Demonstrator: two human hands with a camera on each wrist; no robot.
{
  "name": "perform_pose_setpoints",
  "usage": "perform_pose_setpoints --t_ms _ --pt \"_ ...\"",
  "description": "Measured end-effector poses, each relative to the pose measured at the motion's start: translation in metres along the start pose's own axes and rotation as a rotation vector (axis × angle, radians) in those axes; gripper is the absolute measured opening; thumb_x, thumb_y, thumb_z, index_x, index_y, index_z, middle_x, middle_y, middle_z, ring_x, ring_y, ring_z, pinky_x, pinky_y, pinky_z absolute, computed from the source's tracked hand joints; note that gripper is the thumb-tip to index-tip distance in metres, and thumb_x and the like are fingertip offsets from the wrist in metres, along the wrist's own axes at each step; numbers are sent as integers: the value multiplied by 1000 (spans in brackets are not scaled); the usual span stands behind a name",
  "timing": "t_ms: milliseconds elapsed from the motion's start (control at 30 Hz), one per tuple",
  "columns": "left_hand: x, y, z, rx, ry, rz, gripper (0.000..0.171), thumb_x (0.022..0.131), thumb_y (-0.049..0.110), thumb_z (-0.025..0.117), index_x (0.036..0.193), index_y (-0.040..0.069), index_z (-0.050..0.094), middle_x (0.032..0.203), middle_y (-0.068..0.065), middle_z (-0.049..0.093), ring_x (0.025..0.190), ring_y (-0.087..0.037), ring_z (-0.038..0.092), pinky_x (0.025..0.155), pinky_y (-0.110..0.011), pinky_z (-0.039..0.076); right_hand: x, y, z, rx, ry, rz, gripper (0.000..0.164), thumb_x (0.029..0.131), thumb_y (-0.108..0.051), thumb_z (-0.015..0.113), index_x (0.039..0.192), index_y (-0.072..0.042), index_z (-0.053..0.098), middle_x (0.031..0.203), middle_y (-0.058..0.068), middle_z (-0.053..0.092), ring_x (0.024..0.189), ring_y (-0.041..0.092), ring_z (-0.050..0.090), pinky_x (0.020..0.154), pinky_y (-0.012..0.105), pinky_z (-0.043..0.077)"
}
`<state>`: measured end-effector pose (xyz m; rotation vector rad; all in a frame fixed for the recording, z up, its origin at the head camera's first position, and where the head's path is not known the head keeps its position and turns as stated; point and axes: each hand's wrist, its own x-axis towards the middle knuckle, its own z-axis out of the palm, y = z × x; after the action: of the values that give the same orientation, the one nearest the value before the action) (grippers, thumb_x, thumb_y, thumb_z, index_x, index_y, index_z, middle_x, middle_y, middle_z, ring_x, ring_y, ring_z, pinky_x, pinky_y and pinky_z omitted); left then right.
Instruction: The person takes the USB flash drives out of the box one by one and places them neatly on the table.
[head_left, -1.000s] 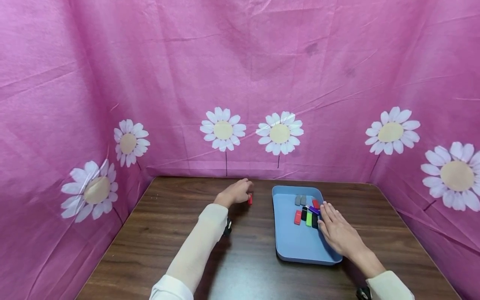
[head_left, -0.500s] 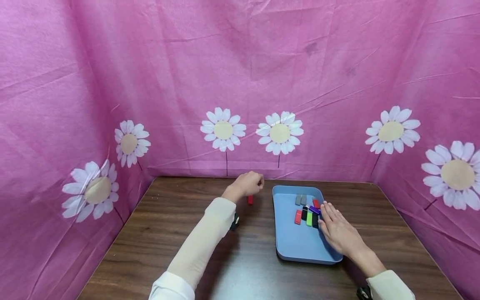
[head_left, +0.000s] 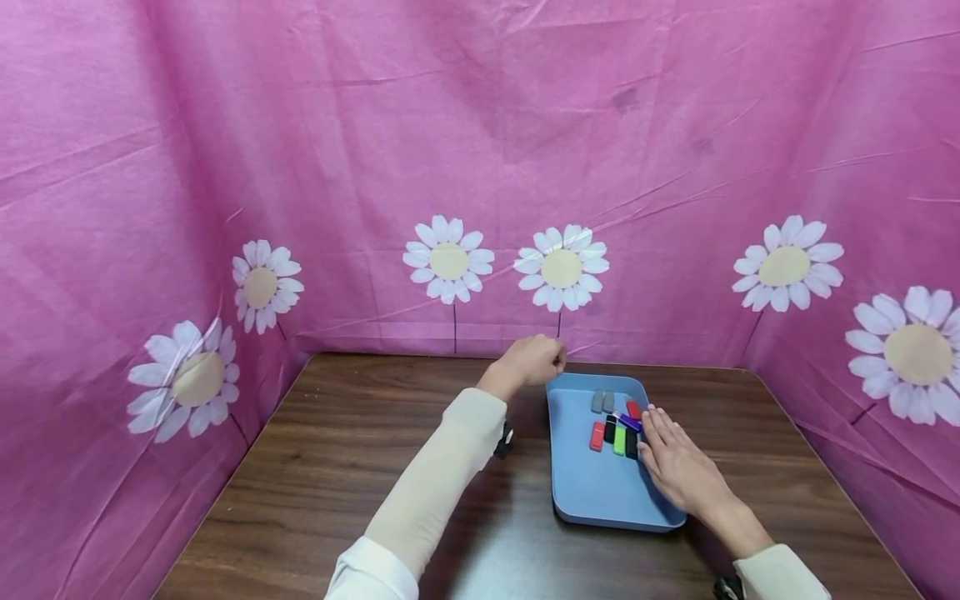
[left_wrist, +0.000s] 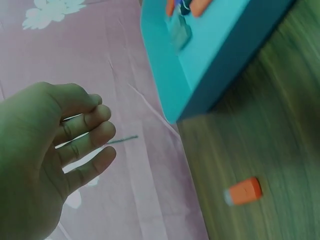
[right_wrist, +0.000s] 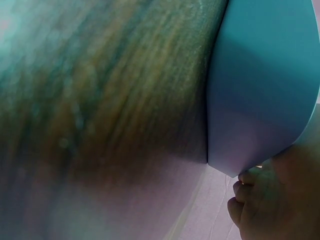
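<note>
My left hand (head_left: pixel 531 358) hangs by the far left corner of the blue tray (head_left: pixel 588 496), back of the hand up. In the left wrist view the same hand (left_wrist: pixel 65 137) has bent fingers, the thumb tip against the index finger; I cannot tell whether something small is pinched there. A red USB stick (left_wrist: pixel 244 191) with a grey end lies on the table, hidden by the left arm in the head view. My right hand (head_left: pixel 678 462) rests with straight fingers along the tray's right rim. Inside the tray lie several USB sticks, among them a red one (head_left: pixel 596 436) and a green one (head_left: pixel 619 440).
Two grey sticks (head_left: pixel 602 402), a purple one (head_left: pixel 628 422) and black ones share the far half of the tray. The brown wooden table (head_left: pixel 315 467) reaches back to a pink cloth (head_left: pixel 352 167) with white daisies, which also hangs at both sides.
My left hand has left the spot beside the red USB stick and moved right to the tray's far left corner. The stick stayed on the table. My right hand has kept its place.
</note>
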<state>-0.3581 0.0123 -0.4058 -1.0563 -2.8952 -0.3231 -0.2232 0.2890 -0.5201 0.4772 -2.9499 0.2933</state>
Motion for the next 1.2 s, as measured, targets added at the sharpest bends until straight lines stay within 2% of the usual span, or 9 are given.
perform_pose_setpoints --t_ms 300,533,667,1000,1200 --pt "12 24 -3 -12 -3 -17 19 107 16 60 89 17 67 81 6 59 76 -9 52 71 -25 42 0 -1 -1 14 0 -2 62 112 -26 51 157 14 37 166 36 31 154 54 33 121 67 34" --pt "21 40 2 -5 -1 -37 30 106 17 61 76 20 59 68 7 47 67 -8 48 64 -22 38 0 -1 0 15 -2 -1 62 112 -25 52 157 14 37 166 36 32 154 54 33 121 67 34" --pt "27 48 6 0 -3 -37 32 105 18 62 74 21 56 67 7 43 65 -7 45 62 -21 36 0 0 -1 14 4 -6 62 112 -25 52 157 15 37 166 36 32 154 54 33 121 67 34" --pt "36 68 19 -53 -31 -72 30 105 24 65 75 22 62 70 8 50 70 -6 52 65 -21 41 -1 1 0 -4 15 -19 61 111 -24 52 156 16 39 165 37 34 153 54 35 120 67 35" --pt "40 77 26 -46 -33 -86 24 104 22 65 80 23 67 74 10 57 73 -4 54 69 -22 44 0 2 2 -14 42 -41 59 111 -23 54 154 16 42 162 37 37 151 55 39 119 67 37"
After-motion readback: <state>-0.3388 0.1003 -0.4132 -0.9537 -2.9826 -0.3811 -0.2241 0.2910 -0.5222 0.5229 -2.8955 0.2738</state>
